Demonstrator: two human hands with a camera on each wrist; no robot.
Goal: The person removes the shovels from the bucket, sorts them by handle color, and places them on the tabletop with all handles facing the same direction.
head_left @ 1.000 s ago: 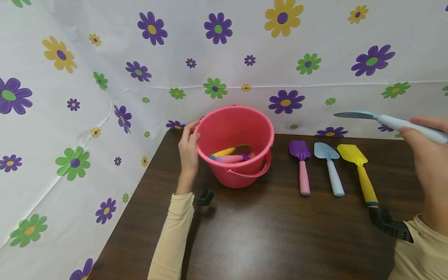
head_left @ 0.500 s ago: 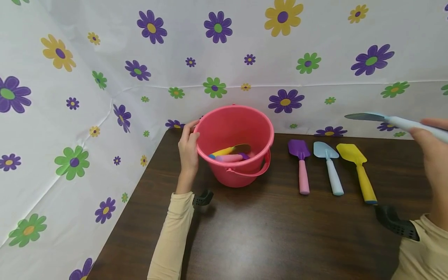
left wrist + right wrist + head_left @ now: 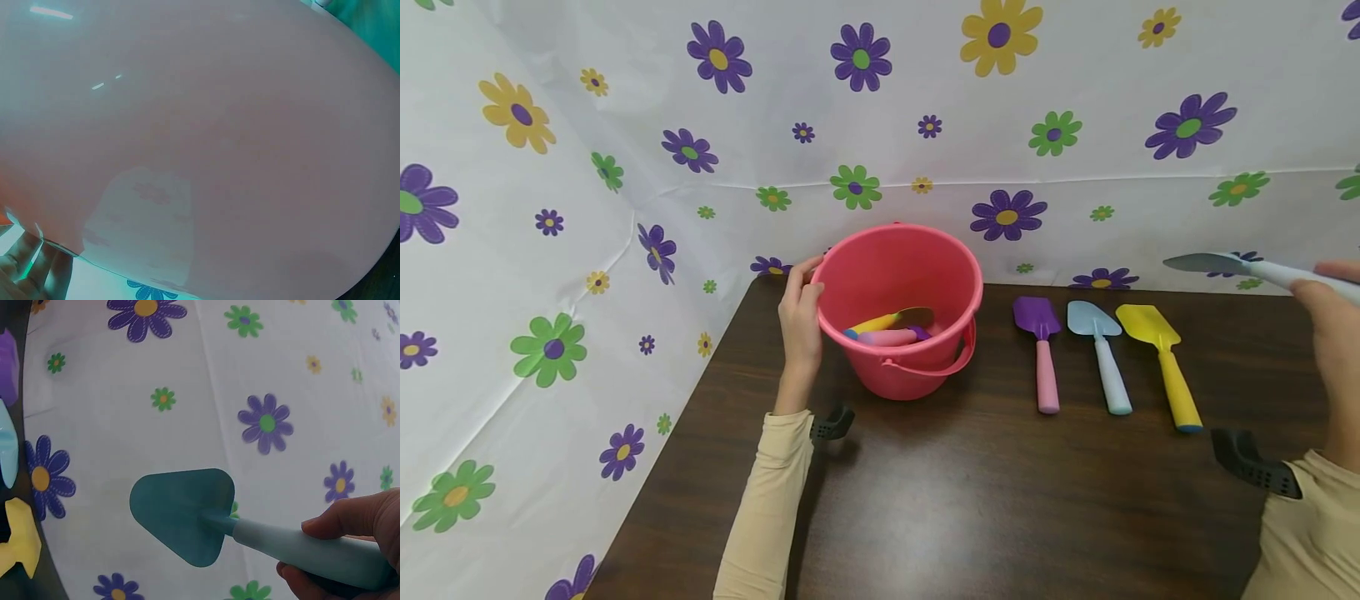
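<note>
At the left, my left hand (image 3: 801,321) grips the rim of a pink bucket (image 3: 910,258), which stands tilted towards me on the table. Inside the bucket lie a yellow-handled garden tool (image 3: 875,324) and one with a pink handle (image 3: 886,337) and some purple. My right hand (image 3: 1332,337) holds a light blue hand trowel (image 3: 187,515) by its handle, raised above the table's right side. Its blade points left, with a rounded triangular shape in the right wrist view. The bucket's wall fills most of the left wrist view, with a few fingers at the lower left.
Right of the bucket, a purple shovel (image 3: 1037,317) with a pink handle, a light blue trowel (image 3: 1111,375) and a yellow shovel (image 3: 1178,392) lie in a row on the dark table (image 3: 970,517). A flowered white sheet (image 3: 760,108) hangs behind and at the left.
My right hand has moved right with the light blue hand trowel, away from the row of tools. My left hand stays on the bucket's rim.
</note>
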